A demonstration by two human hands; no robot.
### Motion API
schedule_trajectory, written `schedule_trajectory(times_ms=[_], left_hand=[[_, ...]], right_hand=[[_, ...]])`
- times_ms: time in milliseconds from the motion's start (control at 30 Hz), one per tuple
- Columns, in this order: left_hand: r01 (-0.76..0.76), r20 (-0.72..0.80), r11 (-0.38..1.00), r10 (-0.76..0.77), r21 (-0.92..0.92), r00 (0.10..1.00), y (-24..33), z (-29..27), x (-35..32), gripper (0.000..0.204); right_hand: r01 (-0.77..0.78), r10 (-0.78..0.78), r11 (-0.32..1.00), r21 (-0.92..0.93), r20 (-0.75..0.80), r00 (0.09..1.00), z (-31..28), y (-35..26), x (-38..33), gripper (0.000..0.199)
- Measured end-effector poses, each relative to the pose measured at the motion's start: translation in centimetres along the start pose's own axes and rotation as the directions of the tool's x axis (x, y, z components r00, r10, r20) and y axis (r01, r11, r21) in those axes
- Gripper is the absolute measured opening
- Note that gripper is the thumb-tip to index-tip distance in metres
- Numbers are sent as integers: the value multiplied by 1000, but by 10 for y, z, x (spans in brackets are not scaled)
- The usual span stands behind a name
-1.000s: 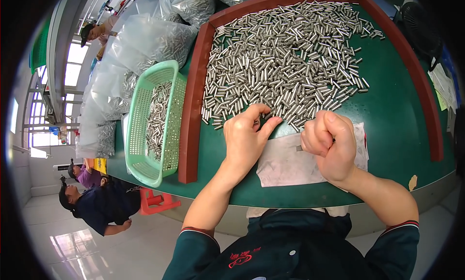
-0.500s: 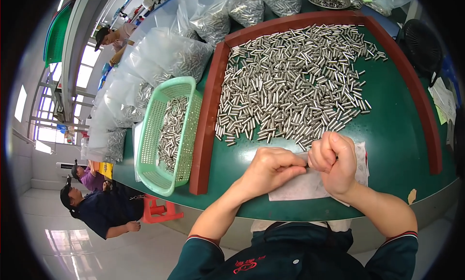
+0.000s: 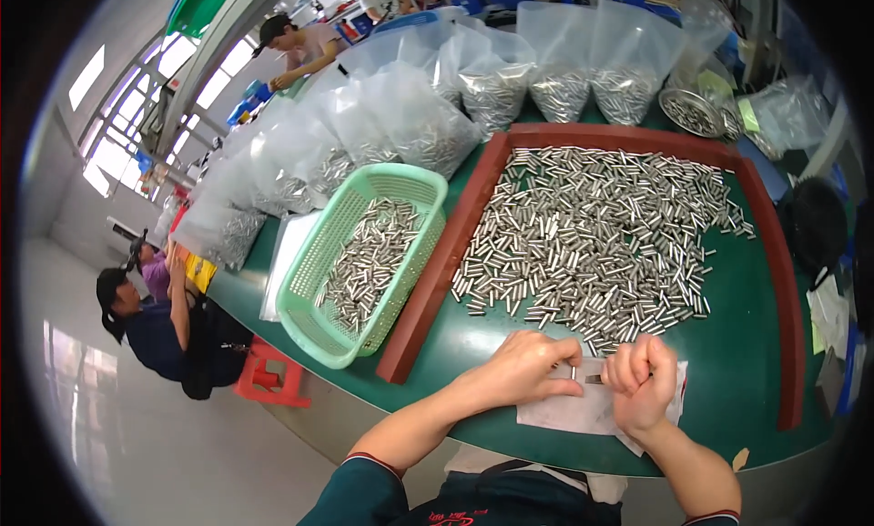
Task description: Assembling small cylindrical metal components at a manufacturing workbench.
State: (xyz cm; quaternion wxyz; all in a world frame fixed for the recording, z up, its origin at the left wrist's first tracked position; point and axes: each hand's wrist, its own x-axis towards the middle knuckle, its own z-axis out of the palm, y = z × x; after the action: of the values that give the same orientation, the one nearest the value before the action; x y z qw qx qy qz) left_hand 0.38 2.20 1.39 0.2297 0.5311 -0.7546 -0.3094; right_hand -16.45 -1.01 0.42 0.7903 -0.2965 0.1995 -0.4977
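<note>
My left hand (image 3: 528, 371) has thumb and forefinger around a small metal pin (image 3: 574, 373), just above the table's near edge. To its right, my right hand (image 3: 645, 380) is curled closed. A short dark tip (image 3: 594, 378) pokes out of its fingers toward the pin; the rest of that object is hidden, so its kind is unclear. Beneath both hands lies a smudged white sheet (image 3: 555, 415). Just beyond them, a broad heap of shiny cylindrical metal pins (image 3: 592, 244) covers the green tabletop (image 3: 728, 362).
A dark red frame (image 3: 446, 271) borders the heap on three sides. Left of it stands a green plastic basket (image 3: 305, 298) partly filled with pins. Clear bags (image 3: 492, 89) of pins line the back, near a round metal dish (image 3: 689, 112). Co-workers (image 3: 150, 321) are at the left.
The view has shifted, so the table sits lower in it. My fingertips, close together before, are now slightly apart, and the pin and the dark tip show between them.
</note>
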Motion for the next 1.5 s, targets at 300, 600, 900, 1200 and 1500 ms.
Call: schedule_trajectory(times_ms=[300, 600, 900, 1200, 1500], left_hand=[[-22, -7, 998, 22, 53, 1000, -4, -2, -2, 25], [-36, 1, 997, 36, 67, 999, -6, 0, -4, 17], [-23, 23, 997, 22, 78, 999, -6, -2, -5, 14], [-46, -28, 998, 47, 33, 998, -9, -1, -8, 14], [-64, -50, 998, 64, 17, 997, -6, 3, -5, 14]], right_hand=[[8, -8, 1000, -20, -19, 1000, 0, 0, 3, 39], [42, -35, 994, -97, 69, 997, 2, 0, 0, 39], [249, -165, 935, -253, 313, 935, 5, 7, -10, 40], [454, -288, 845, -283, 474, 832, 8, 2, -10, 42], [863, -329, 381, -332, 823, 463, -3, -9, -7, 37]])
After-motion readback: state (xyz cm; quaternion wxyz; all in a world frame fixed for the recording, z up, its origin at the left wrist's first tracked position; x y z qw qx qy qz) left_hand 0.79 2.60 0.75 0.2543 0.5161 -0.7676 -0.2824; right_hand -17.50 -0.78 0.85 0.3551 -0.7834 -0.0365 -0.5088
